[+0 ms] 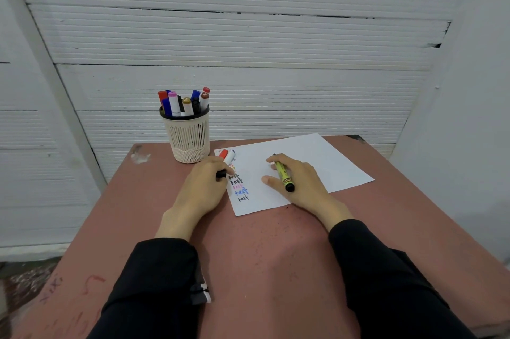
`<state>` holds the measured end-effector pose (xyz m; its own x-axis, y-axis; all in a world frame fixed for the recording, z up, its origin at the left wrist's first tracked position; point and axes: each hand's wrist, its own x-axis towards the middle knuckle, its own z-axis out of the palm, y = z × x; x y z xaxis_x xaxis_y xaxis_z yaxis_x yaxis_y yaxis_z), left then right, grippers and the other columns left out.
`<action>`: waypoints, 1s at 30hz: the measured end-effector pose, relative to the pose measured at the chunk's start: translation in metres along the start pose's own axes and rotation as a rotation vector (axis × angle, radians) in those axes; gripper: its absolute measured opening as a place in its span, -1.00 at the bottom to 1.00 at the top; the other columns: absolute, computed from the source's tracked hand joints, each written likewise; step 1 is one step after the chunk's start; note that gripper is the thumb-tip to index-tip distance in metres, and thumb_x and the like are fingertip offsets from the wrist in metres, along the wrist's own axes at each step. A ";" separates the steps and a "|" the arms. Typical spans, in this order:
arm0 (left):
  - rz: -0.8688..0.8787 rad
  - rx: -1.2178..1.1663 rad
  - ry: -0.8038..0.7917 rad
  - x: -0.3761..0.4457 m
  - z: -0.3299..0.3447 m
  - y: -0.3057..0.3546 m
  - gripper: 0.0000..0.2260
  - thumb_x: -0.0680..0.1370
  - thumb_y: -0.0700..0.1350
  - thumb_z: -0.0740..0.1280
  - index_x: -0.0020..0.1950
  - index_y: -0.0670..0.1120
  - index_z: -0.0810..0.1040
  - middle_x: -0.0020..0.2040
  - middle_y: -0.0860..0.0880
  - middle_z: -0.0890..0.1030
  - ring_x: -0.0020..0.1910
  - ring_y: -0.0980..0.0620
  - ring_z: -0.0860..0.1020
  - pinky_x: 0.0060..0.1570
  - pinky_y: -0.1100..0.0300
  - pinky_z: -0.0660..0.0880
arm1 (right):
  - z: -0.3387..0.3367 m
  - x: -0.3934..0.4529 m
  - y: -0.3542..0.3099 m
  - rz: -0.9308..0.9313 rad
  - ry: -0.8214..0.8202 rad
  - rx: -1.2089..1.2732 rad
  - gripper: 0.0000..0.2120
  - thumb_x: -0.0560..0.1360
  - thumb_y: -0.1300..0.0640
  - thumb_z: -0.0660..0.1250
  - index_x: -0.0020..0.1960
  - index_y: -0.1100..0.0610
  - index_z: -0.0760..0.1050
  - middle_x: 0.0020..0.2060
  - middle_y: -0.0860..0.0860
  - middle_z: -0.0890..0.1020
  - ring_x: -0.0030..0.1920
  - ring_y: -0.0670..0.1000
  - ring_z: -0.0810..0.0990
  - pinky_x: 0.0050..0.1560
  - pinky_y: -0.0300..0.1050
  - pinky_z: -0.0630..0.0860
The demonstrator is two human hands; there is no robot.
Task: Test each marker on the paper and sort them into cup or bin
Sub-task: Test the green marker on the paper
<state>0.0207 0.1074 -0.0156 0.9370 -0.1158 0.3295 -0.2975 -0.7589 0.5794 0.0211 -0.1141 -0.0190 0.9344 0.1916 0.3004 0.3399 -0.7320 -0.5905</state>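
Observation:
A white paper [309, 162] lies on the reddish table, with the word "test" written several times in different colours along its left edge. My left hand [204, 186] grips a white marker with a red cap [226, 157] at the paper's left edge, its red end pointing away from me. My right hand [299, 181] rests on the paper and holds a yellow-green marker [283, 176], whose black end points toward me. A cream mesh cup [189, 137] full of several markers stands behind my left hand. No bin is in view.
The reddish table [270, 250] ends just behind the cup and paper, in front of a white ribbed wall. My black sleeves cover the near part of the table. The floor shows at the lower left.

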 end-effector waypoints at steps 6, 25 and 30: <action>0.119 -0.142 0.140 -0.001 -0.006 0.016 -0.83 0.64 -0.05 0.19 0.19 0.04 0.50 -0.03 0.12 0.57 -0.01 0.09 0.51 -0.05 0.11 0.47 | -0.014 0.002 -0.029 0.264 0.206 0.753 -0.80 0.63 -0.07 0.15 0.07 0.05 0.39 -0.17 -0.03 0.58 -0.26 -0.07 0.48 -0.15 -0.20 0.38; 0.042 -0.452 0.057 -0.002 0.005 0.030 -0.85 0.54 -0.16 0.38 -0.01 0.03 0.46 -0.02 0.09 0.59 -0.04 0.19 0.54 -0.02 0.29 0.47 | -0.017 0.006 -0.036 0.295 0.227 1.136 -0.83 0.58 0.12 0.32 -0.12 0.21 0.54 -0.38 0.02 0.56 -0.42 -0.09 0.42 -0.33 -0.27 0.38; 0.058 -0.475 0.089 -0.004 0.002 0.031 -0.80 0.44 -0.21 0.49 -0.09 0.03 0.53 -0.10 0.10 0.63 -0.04 0.08 0.56 0.05 0.22 0.50 | -0.017 0.005 -0.036 0.278 0.241 1.108 -0.84 0.57 0.12 0.34 -0.14 0.18 0.53 -0.41 0.01 0.55 -0.42 -0.09 0.40 -0.33 -0.25 0.35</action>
<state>0.0076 0.0825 -0.0006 0.9032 -0.0780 0.4221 -0.4190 -0.3735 0.8276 0.0121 -0.0982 0.0166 0.9873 -0.1016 0.1223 0.1453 0.2647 -0.9533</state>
